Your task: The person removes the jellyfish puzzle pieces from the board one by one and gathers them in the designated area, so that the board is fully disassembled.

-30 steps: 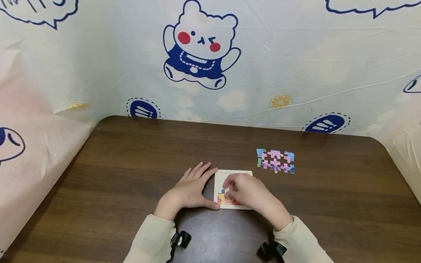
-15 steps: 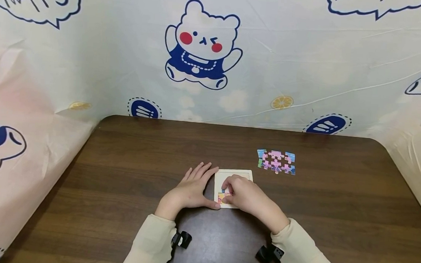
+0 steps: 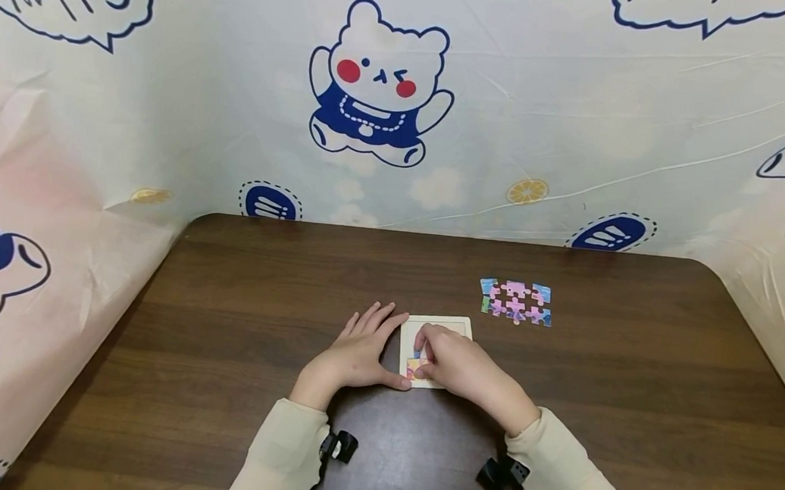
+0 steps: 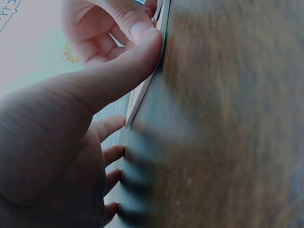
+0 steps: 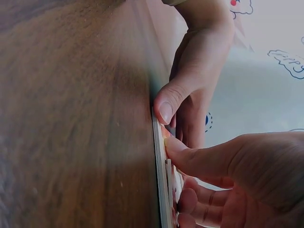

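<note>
A small pale puzzle tray (image 3: 414,328) lies flat in front of me, with a few yellow and pink puzzle pieces (image 3: 413,366) fitted along its near side. My left hand (image 3: 352,356) spreads beside the tray, thumb on its near left corner and index fingertip at the far left one. Bent over the tray, my right hand (image 3: 461,362) pinches a puzzle piece (image 5: 170,183) low over the fitted row; its fingers hide most of that piece. A bit of blue (image 3: 417,355) shows under the fingertips. In the right wrist view, the right thumb (image 5: 178,151) touches the yellow part.
Several pink and blue puzzle pieces (image 3: 514,307) lie grouped on the brown table (image 3: 260,281), beyond the tray to the right. A printed cloth (image 3: 482,130) with bear drawings hangs behind and at both sides of the table. Each wrist carries a black camera (image 3: 491,476).
My right hand has shifted slightly left and toward me over the tray, covering more of the fitted row. Then it stays nearly still. The left hand keeps its place.
</note>
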`<state>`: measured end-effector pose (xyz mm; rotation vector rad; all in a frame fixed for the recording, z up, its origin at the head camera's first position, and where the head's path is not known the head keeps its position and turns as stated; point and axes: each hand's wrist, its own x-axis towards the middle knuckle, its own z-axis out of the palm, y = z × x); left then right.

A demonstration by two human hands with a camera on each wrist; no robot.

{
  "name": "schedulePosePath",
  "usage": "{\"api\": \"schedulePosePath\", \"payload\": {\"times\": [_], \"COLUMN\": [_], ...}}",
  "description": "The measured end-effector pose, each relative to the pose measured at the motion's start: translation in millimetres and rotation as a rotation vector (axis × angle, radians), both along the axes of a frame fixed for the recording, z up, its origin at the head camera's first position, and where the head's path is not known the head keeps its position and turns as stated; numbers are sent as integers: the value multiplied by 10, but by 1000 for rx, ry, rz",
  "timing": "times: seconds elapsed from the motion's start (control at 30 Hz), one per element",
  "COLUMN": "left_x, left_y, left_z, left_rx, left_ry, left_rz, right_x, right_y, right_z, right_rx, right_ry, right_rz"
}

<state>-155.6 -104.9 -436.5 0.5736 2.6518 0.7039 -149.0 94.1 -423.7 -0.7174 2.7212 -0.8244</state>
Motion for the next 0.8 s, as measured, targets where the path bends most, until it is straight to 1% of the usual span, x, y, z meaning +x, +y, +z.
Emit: {"api": "schedulePosePath", "payload": {"times": [0.3,0.4,0.57,0.7,0.8], "left_x": [18,10,-14,-26,-30], "left_y": [5,6,-4,-8,-5], "left_z": [65,41,-61,-95,-97], "left_rx": [11,2,2,12,9], "left_ry": [1,0,13,18,17], "left_rz": [-1,3,7,8,9], "right_x": [10,14,26,28,22], "right_y": [0,5,6,13,20], "right_z": [11,23,38,46,49], "right_rx": [3,-8,-1,7,4], "right_ry": [-12,-21,-32,-31,-23], "right_rz": [10,13,9,10,15]}}
